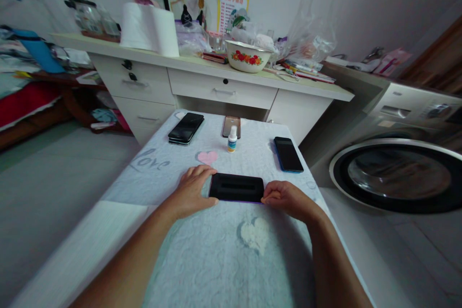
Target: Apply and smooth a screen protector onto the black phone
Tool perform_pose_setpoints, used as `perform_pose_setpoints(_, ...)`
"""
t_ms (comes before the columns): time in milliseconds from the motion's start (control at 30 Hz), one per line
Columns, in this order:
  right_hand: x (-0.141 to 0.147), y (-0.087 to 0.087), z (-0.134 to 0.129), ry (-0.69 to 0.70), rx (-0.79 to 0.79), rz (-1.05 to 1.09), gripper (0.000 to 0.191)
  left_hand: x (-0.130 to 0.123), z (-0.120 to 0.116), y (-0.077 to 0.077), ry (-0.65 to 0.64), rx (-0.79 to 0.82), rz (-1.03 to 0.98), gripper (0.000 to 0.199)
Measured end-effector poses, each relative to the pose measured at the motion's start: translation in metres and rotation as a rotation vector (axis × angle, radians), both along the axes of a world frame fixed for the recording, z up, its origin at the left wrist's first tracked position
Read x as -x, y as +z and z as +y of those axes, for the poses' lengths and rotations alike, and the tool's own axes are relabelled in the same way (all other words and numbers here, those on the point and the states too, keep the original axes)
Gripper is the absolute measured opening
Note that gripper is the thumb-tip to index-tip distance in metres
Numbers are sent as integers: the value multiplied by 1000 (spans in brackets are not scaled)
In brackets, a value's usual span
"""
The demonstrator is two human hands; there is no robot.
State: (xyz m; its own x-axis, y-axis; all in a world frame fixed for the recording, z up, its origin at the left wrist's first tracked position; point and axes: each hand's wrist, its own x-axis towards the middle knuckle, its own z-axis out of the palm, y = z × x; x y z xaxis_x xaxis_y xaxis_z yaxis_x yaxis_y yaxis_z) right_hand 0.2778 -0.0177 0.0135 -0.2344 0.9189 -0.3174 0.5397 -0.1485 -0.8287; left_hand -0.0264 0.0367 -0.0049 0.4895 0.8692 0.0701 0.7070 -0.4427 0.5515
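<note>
A black smartphone [237, 188] with a purple lower edge lies lengthwise across the cloth-covered table, screen up. My left hand [195, 187] grips its left end, thumb at the near corner and fingers at the far one. At the right end, my right hand [283, 197] has its fingers curled in a pinch against the near corner. Beyond the phone stands a small white spray bottle [232, 139] with a blue and yellow label. Behind the bottle rests a brownish phone case [231, 126]. A stack of dark phones [186, 128] sits far left, and a blue-edged phone [288, 154] lies to the right.
The table wears a pale cloth [216, 260] printed with hearts. Behind it stands a white desk [220, 87] holding a flowered enamel bowl [247, 57], paper rolls [147, 29] and plastic bags. A washing machine [382, 120] stands close on the right.
</note>
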Motion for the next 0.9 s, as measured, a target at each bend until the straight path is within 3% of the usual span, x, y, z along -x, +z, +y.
perform_pose_setpoints(267,1,4,0,-10,5,5,10,-2,-1,4,13,11,-1,62)
perform_pose_setpoints(667,7,-5,14,-137,-361,-262,15,-3,-2,6,14,10,1,63)
perform_pose_setpoints(900,11,-10,22,-212,-463,-387,16,-1,-1,3,12,23,9,64)
